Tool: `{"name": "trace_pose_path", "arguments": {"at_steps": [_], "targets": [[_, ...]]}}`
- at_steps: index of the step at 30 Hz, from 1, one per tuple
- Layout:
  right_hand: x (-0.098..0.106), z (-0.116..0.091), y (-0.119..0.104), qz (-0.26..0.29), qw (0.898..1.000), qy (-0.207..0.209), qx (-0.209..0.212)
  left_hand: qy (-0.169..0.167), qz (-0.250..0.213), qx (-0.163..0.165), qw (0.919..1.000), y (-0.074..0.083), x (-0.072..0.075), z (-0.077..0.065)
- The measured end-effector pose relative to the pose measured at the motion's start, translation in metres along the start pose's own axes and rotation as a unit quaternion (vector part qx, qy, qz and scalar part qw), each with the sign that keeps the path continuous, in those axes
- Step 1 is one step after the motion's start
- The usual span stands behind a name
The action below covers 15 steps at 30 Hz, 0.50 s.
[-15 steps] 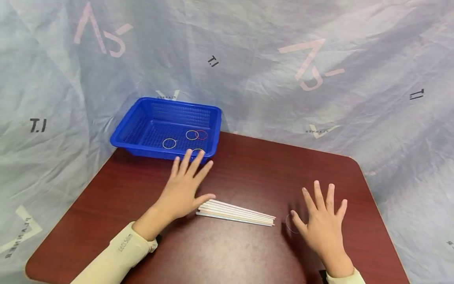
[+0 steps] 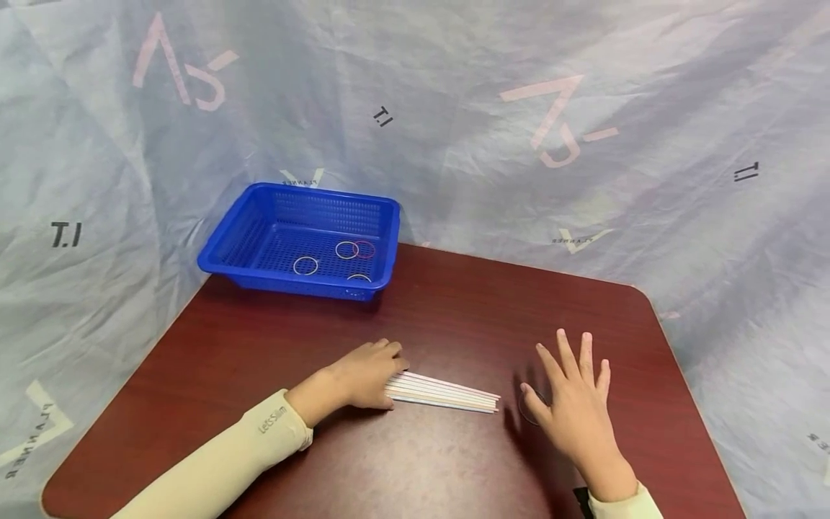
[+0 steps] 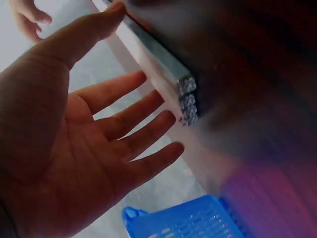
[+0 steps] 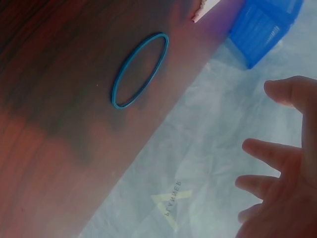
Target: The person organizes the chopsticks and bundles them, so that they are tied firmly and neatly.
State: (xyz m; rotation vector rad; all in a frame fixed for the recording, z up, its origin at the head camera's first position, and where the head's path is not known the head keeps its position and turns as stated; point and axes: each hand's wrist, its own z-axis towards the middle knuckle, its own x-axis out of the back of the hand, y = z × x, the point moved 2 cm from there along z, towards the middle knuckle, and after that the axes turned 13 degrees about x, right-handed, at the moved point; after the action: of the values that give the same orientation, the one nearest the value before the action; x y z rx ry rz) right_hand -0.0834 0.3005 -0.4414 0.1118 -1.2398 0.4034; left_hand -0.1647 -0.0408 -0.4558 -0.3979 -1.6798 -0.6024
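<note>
A flat bundle of thin pale sticks [image 2: 447, 394] lies on the table, its right end fanned slightly. My left hand [image 2: 363, 378] is over the bundle's left end, thumb on the near side and fingers on the far side. In the left wrist view its fingers [image 3: 143, 126] are spread, with a gap between palm and the stick ends [image 3: 188, 101]. Over the table to the right hovers my right hand [image 2: 580, 414], fingers spread and holding nothing. Below its thumb lies a teal rubber band [image 4: 120, 72], partly covered by the hand in the head view.
At the back left stands a blue plastic basket [image 2: 292, 282]. Several thin bands lie inside it, among them a red band [image 2: 375, 250] and a yellowish band [image 2: 295, 267]. A grey printed cloth [image 2: 454, 144] hangs behind the dark red table [image 2: 493, 310].
My left hand has come down and right from near the basket onto the sticks' left end, its fingers bending. My right hand stays nearly in place, still spread.
</note>
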Motion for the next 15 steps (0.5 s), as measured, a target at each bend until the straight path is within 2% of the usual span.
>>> {"name": "trace_pose_path", "arguments": {"at_steps": [8, 15], "targets": [[-0.002, -0.001, -0.001, 0.018, 1.000, 0.001, -0.002, 0.000, 0.020, -0.001, 0.9998, 0.004, -0.002, 0.009], [-0.004, -0.004, 0.000, 0.024, 1.000, -0.006, -0.004, -0.015, 0.072, 0.020, 0.9971, 0.017, -0.013, 0.015]]}}
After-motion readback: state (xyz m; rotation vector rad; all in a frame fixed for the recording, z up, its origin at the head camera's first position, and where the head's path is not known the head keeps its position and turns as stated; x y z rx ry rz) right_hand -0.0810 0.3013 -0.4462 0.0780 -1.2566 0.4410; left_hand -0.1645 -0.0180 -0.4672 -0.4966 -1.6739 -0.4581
